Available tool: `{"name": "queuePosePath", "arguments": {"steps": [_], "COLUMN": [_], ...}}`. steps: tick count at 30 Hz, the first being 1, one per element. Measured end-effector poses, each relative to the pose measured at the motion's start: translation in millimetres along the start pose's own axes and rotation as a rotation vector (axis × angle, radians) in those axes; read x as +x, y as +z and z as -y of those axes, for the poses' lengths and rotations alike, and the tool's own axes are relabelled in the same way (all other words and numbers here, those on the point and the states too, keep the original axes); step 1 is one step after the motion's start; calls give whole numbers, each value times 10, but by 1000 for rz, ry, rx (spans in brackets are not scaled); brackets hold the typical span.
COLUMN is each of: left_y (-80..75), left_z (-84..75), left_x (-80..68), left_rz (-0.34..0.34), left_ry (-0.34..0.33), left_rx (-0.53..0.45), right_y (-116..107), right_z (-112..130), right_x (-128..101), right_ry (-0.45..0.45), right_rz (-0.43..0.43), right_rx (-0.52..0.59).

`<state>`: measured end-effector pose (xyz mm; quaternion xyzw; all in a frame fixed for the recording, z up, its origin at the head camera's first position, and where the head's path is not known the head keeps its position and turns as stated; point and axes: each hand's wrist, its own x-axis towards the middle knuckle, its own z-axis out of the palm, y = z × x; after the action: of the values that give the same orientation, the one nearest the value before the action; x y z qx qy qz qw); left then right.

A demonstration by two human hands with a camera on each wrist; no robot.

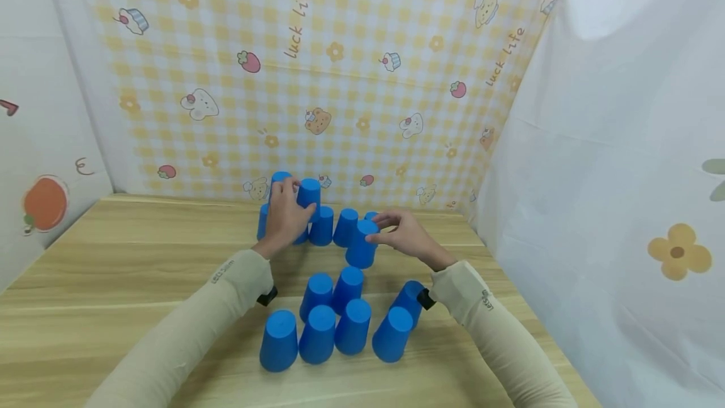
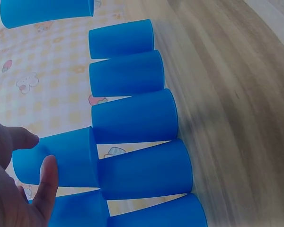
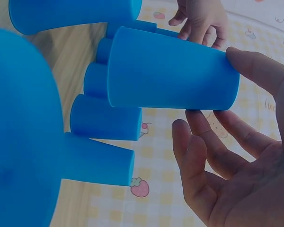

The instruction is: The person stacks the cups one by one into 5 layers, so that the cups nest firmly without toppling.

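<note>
At the back, blue plastic cups stand upside down in a row, one of them a blue cup [image 1: 321, 226]. On top of this row sit two more cups at the left. My left hand [image 1: 287, 216] holds the right one of these upper cups [image 1: 309, 194], thumb on its near side; in the left wrist view its rim meets the tops of the row cups [image 2: 144, 170]. My right hand [image 1: 404, 235] pinches another upside-down cup [image 3: 173, 71] near its closed end, between thumb and fingertips. That cup is in front of the row's right end and overlaps it in the head view.
Closer to me, several more upside-down blue cups [image 1: 280, 342] stand on the wooden table [image 1: 141, 282], some below the right wrist. A checked cloth [image 1: 351, 93] hangs behind the row, and a white cloth [image 1: 595, 175] hangs on the right.
</note>
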<state>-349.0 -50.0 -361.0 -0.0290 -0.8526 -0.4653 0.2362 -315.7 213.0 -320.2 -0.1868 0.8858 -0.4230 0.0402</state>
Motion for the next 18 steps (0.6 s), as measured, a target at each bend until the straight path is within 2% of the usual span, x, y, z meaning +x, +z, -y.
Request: {"name": "queuePosePath", "arguments": {"steps": [7, 18], "left_y": [-15, -17], "left_z": [23, 54], "left_x": [-41, -51], "left_rz": [21, 46], "left_ry": [1, 54], "left_rx": [-25, -92], "right_y": [2, 19], "right_z": [-24, -5], "right_x": [8, 8], "right_ry": [14, 22], "right_rz": [-6, -8], "right_rx": [-13, -16]}}
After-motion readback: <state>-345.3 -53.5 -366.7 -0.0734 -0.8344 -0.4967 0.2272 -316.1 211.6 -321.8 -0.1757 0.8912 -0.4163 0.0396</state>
